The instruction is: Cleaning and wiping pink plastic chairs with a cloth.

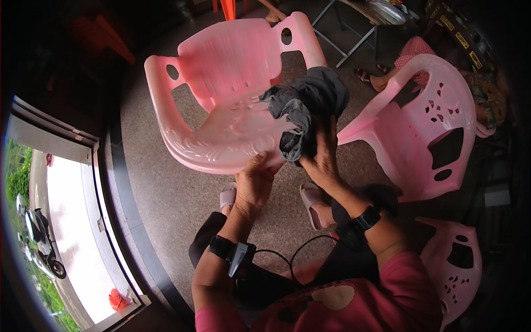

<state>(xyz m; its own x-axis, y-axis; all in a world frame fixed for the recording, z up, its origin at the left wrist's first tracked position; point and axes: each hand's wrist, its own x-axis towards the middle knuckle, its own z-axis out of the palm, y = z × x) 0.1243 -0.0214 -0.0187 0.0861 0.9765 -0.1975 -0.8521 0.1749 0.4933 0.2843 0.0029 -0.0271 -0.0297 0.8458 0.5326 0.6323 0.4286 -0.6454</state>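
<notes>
A pink plastic armchair (232, 58) with an embossed seat is tilted in front of me. My left hand (256, 178) grips the seat's front edge, its thumb on top and its fingers underneath. A dark grey cloth (321, 91) is bunched in my right hand (325, 153), at the seat's right front corner by the right armrest. Part of the cloth lies over the seat. The fingers of my right hand are partly hidden by the cloth, and the chair's legs are mostly out of sight.
A second pink plastic chair (415, 133) stands close on my right, with another pink chair (456, 257) behind it. A seated person's foot (377, 82) shows beyond. A folding-leg table (373, 12) is at the far right. On the left, a doorway (99, 199) opens outside.
</notes>
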